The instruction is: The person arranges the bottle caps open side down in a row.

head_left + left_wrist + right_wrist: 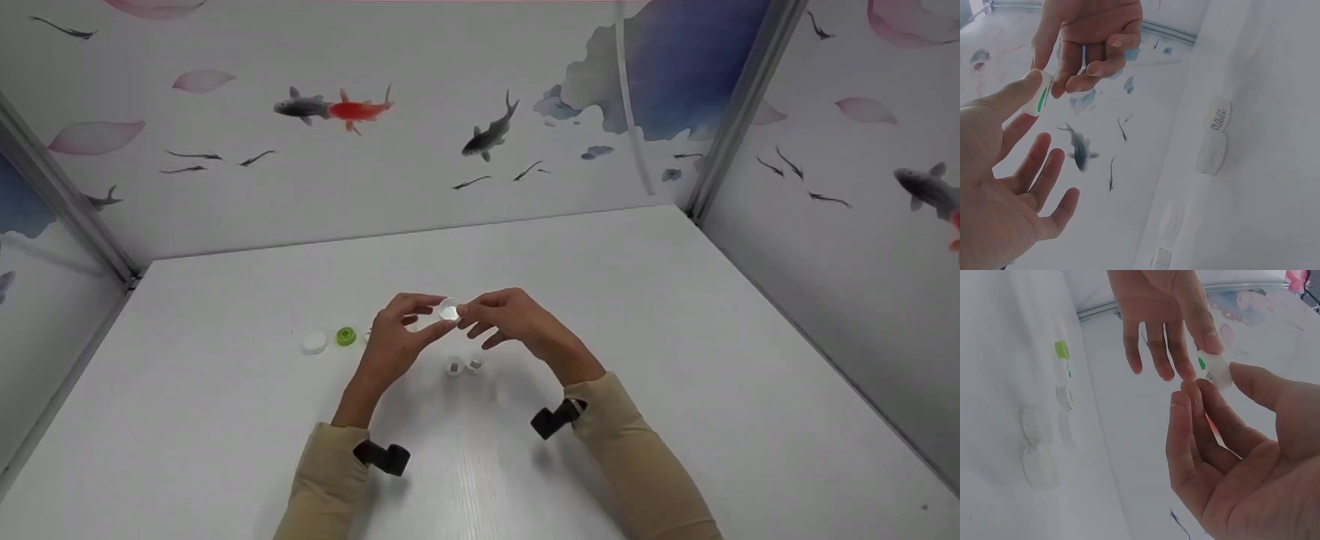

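Above the table, a small white bottle cap point(449, 310) with a ribbed side is between my two hands. My left hand point(396, 334) pinches it between thumb and index finger, the other fingers spread apart in the left wrist view. From the other side, my right hand point(517, 319) has its thumb and index fingertip at the cap's edge, pinching it. A green mark shows on the side of the cap point(1042, 97) in the left wrist view. Below the hands, two white caps point(454, 367) stand side by side on the table.
Left of my left hand lie a green cap point(346, 336) and a white cap point(314, 343). Another white cap point(1065, 398) shows in the right wrist view, mostly hidden by my hand from the head. Patterned panels point(375, 180) border the white table point(225, 420).
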The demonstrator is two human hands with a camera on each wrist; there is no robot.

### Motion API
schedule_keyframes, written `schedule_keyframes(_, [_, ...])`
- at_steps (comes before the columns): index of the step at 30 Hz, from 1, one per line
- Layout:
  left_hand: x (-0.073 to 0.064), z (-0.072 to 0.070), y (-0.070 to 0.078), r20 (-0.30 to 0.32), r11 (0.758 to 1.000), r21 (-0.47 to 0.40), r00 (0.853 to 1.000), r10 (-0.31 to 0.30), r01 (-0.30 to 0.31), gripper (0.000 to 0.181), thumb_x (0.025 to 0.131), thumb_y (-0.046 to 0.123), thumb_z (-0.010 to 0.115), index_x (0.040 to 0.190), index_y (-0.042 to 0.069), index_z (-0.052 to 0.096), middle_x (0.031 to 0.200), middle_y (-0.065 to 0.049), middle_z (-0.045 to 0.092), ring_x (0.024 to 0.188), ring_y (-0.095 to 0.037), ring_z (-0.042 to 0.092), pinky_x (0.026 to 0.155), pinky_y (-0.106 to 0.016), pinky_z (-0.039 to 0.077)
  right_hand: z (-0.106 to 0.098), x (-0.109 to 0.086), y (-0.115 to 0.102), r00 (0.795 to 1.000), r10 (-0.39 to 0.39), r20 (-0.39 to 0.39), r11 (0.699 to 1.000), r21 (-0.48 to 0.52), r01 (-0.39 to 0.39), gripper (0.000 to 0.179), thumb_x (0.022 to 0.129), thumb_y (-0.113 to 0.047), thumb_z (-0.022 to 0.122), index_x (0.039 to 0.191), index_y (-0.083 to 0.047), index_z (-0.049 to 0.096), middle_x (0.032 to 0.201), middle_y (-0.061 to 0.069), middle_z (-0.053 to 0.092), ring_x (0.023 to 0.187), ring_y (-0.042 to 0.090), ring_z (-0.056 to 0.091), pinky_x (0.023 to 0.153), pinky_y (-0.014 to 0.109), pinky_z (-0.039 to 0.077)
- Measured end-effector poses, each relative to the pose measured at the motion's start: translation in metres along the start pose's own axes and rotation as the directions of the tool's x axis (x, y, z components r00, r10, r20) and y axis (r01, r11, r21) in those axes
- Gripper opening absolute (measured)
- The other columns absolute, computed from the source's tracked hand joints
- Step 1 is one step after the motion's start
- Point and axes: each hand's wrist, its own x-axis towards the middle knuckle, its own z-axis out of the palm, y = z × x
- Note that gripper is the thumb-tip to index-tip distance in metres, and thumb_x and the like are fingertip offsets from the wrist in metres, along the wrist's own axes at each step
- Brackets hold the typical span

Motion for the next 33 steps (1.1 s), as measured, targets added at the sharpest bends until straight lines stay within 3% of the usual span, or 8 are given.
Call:
schedule_keyframes(6, [0.0, 0.0, 0.002, 0.0, 0.999, -0.017, 1.0, -0.03, 0.03, 0.04, 0.091, 0.03, 0.075, 0.125, 0.011, 0.067, 0.127, -0.01, 0.064, 0.118, -0.027, 0.062, 0.108, -0.05, 0.048, 0.0, 0.001, 0.001, 1.0, 0.009, -0.021, 1.0, -0.002, -0.009, 0.035, 0.097, -0.038, 0.065, 0.118, -0.012, 0.072, 0.117, 0.008, 0.073, 0.103, 0.019, 0.07, 0.085, 0.035, 0.061])
schedule_keyframes(11, [0.001, -0.001, 0.007, -0.016, 0.985, -0.059, 0.987, -0.161, 0.16, 0.038, 0.097, 0.04, 0.066, 0.121, 0.01, 0.07, 0.116, -0.011, 0.07, 0.101, -0.022, 0.069, 0.093, -0.039, 0.058, 0.0, 0.001, 0.001, 0.999, 0.0, -0.045, 1.0, 0.003, 0.0, 0.032, 0.096, -0.037, 0.067, 0.117, -0.012, 0.073, 0.119, 0.007, 0.072, 0.105, 0.02, 0.069, 0.085, 0.035, 0.061])
schedule_keyframes(14, [0.002, -0.002, 0.008, 0.014, 0.956, -0.138, 0.966, -0.259, 0.258, 0.043, 0.099, 0.045, 0.06, 0.117, 0.008, 0.071, 0.104, -0.014, 0.07, 0.085, -0.02, 0.07, 0.082, -0.034, 0.061, 0.0, 0.001, 0.001, 0.998, -0.018, -0.053, 1.0, 0.005, 0.019, 0.034, 0.095, -0.037, 0.069, 0.117, -0.012, 0.073, 0.118, 0.007, 0.072, 0.109, 0.025, 0.068, 0.085, 0.035, 0.061])
schedule_keyframes(18, [0.002, -0.003, 0.009, 0.101, 0.902, -0.258, 0.939, -0.33, 0.345, 0.051, 0.1, 0.05, 0.055, 0.115, 0.003, 0.07, 0.099, -0.015, 0.07, 0.078, -0.023, 0.072, 0.074, -0.037, 0.064, 0.0, 0.001, 0.002, 0.996, -0.075, -0.05, 0.997, -0.008, 0.075, 0.035, 0.094, -0.037, 0.07, 0.117, -0.011, 0.073, 0.118, 0.011, 0.071, 0.113, 0.031, 0.066, 0.085, 0.034, 0.061])
schedule_keyframes(23, [-0.001, -0.003, 0.009, 0.192, 0.847, -0.326, 0.906, -0.376, 0.42, 0.06, 0.099, 0.055, 0.049, 0.115, 0.0, 0.066, 0.102, -0.016, 0.069, 0.077, -0.024, 0.073, 0.07, -0.039, 0.064, 0.001, 0.0, 0.004, 0.989, -0.146, -0.037, 0.989, -0.021, 0.146, 0.032, 0.094, -0.034, 0.07, 0.116, -0.01, 0.073, 0.117, 0.012, 0.071, 0.113, 0.033, 0.065, 0.083, 0.034, 0.061])
schedule_keyframes(26, [-0.002, -0.003, 0.009, 0.23, 0.822, -0.347, 0.891, -0.392, 0.452, 0.06, 0.099, 0.056, 0.047, 0.117, 0.001, 0.066, 0.104, -0.016, 0.069, 0.077, -0.023, 0.072, 0.07, -0.04, 0.064, 0.001, -0.001, 0.003, 0.986, -0.161, -0.033, 0.987, -0.033, 0.16, 0.031, 0.093, -0.033, 0.072, 0.115, -0.011, 0.074, 0.113, 0.008, 0.072, 0.108, 0.026, 0.066, 0.082, 0.033, 0.06])
schedule_keyframes(33, [-0.003, -0.001, 0.01, 0.278, 0.787, -0.382, 0.872, -0.403, 0.485, 0.059, 0.098, 0.054, 0.047, 0.118, 0.002, 0.067, 0.102, -0.012, 0.068, 0.081, -0.025, 0.072, 0.071, -0.04, 0.064, 0.001, 0.0, 0.003, 0.98, -0.196, -0.026, 0.979, -0.067, 0.194, 0.029, 0.094, -0.029, 0.072, 0.115, -0.01, 0.075, 0.112, 0.009, 0.073, 0.097, 0.015, 0.069, 0.08, 0.032, 0.061])
